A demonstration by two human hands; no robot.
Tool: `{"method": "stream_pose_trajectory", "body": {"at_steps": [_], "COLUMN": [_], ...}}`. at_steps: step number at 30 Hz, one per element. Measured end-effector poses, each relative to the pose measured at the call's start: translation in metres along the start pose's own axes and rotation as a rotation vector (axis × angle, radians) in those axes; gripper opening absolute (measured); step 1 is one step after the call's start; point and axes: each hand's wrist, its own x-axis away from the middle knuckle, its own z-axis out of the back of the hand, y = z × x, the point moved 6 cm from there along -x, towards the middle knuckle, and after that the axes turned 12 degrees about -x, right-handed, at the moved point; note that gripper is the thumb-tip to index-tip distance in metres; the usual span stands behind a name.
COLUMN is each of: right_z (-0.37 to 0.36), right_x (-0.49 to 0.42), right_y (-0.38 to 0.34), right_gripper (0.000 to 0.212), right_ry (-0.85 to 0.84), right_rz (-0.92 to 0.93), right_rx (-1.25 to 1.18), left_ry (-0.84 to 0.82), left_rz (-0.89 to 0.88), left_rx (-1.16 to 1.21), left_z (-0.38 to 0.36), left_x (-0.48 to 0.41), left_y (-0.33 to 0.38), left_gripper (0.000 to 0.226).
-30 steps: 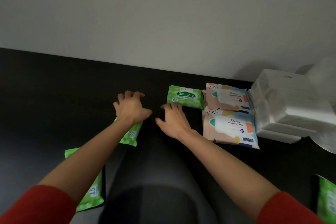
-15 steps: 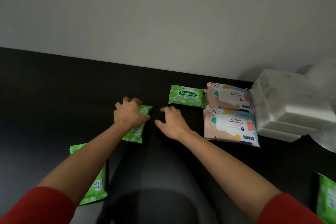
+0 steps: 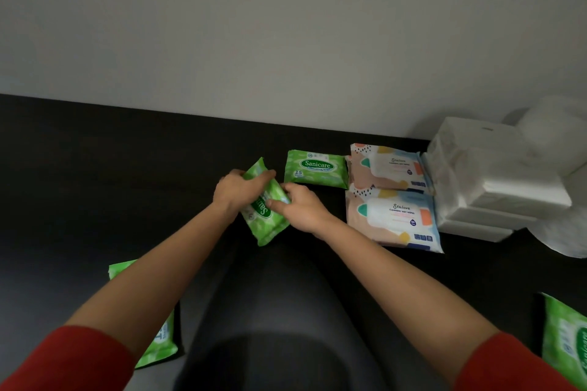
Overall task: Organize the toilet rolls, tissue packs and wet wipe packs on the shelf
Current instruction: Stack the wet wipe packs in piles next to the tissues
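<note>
A small green Sanicare wet wipe pack [image 3: 265,214] is tilted above the dark shelf [image 3: 95,174], held by both hands. My left hand [image 3: 236,189] grips its upper left part and my right hand [image 3: 300,208] pinches its right edge. Another green Sanicare pack [image 3: 315,169] lies flat further back. Two pastel wet wipe packs [image 3: 389,168] [image 3: 394,219] lie side by side to its right. White tissue packs [image 3: 495,181] are stacked at the right, against the wall.
A green pack [image 3: 158,336] lies at the near left, partly under my left forearm. Another green pack [image 3: 567,343] shows at the bottom right edge. A white plastic-wrapped bundle [image 3: 559,232] sits at the far right. The pale wall [image 3: 286,41] bounds the shelf behind.
My left hand lifted the green pack off the shelf and turned it face up, moving it right. My right hand came over and took hold of its right edge.
</note>
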Motion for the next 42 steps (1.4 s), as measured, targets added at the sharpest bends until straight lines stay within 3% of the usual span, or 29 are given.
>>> {"method": "stream_pose_trajectory", "body": {"at_steps": [5,11,15,19,26,30,33,36,39,42], "right_z": [0.035,0.077,0.091,0.092,0.083,0.091,0.098,0.101,0.102,0.103], "right_x": [-0.002,-0.005,-0.011,-0.016,-0.019,-0.021,-0.024,-0.025,-0.031,-0.036], "right_y": [-0.009,-0.019,-0.009,0.005,0.012,0.014,0.011,0.01,0.014,0.016], "right_gripper": [0.033,0.042,0.042,0.04,0.037,0.044,0.038,0.031,0.029,0.028], "right_ry": [0.056,0.125,0.2,0.296,0.264,0.26,0.269,0.295,0.369,0.422], "right_rz": [0.036,0.049,-0.028,-0.098,-0.144,-0.145,-0.157,-0.166,-0.15,-0.102], "right_rx": [0.014,-0.054,-0.257,-0.608,-0.729,-0.637,-0.722,-0.785,-0.866,-0.917], "left_ry": [-0.142,-0.354,-0.403,-0.439,-0.467,-0.518,-0.524,-0.477,-0.408,-0.338], "left_rz": [0.01,-0.026,-0.027,-0.045,-0.097,-0.133,-0.177,-0.195,-0.131,-0.093], "left_rx": [0.308,0.598,0.83,1.05,0.908,0.809,0.745,0.815,0.997,1.066], "left_z": [-0.006,-0.016,-0.026,-0.037,-0.057,-0.053,-0.049,-0.045,-0.046,-0.049], "left_x": [-0.004,-0.008,-0.004,-0.004,-0.003,-0.008,-0.009,-0.015,-0.025,-0.032], "left_y": [0.007,0.015,0.03,0.043,0.056,0.052,0.054,0.059,0.06,0.061], "left_gripper": [0.039,0.035,0.023,0.016,0.032,0.028,0.024,0.026,0.046,0.034]}}
